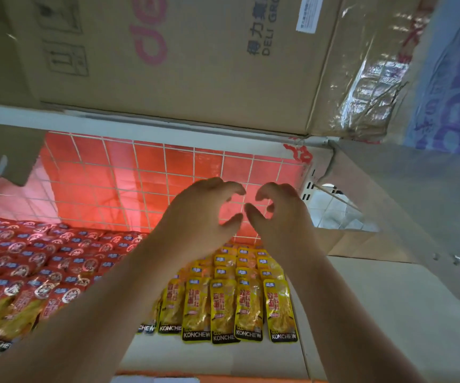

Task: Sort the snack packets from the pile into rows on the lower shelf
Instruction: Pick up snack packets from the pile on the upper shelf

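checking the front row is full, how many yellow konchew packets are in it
6 yellow packets show: five side by side along the lower shelf's front, one more at the left end mostly hidden behind the left forearm. Others may be hidden under it.

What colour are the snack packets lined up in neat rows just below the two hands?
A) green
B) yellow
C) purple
B: the yellow packets lie in tidy rows on the shelf below the left hand and the right hand, which both hold nothing. The red packets sit off to the left.
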A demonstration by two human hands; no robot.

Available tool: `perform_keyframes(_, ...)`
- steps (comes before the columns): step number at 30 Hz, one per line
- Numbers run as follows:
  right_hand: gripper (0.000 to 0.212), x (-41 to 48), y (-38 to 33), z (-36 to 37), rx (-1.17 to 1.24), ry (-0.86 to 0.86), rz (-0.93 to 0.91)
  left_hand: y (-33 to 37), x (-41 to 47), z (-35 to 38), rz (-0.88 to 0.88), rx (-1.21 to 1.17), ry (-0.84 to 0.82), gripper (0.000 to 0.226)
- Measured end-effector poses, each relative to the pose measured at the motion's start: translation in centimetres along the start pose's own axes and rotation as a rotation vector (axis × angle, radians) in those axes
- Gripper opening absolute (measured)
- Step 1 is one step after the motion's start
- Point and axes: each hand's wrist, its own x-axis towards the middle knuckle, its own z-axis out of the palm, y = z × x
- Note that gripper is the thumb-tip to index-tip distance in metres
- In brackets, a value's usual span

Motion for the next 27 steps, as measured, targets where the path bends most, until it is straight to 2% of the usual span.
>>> perform_keyframes(7,0.015,2.0,-8.2,-5.0,0.011,0.138,-0.098,2.3,2.3,-8.3,0.156,-0.113,0.128,0.035)
perform_keyframes(15,0.013,1.1,-14.3,-15.2,-0.07,0.404,-0.148,8.9,6.2,-12.4,0.375,-0.319,0.247,0.028)
perform_keyframes(18,0.014,-0.1,-13.8,-20.4,-0.135,0.491,-0.149,13.0,7.6,-12.6,0.436,-0.425,0.234,0.029)
perform_keyframes(21,0.014,-2.0,-11.3,-26.5,-0.188,0.559,-0.088,18.3,8.5,-12.4,0.53,-0.405,0.238,0.031)
perform_keyframes(27,0.01,-7.0,-5.0,-38.0,-0.302,0.655,0.069,28.9,9.1,-11.1,0.649,-0.364,0.14,0.033)
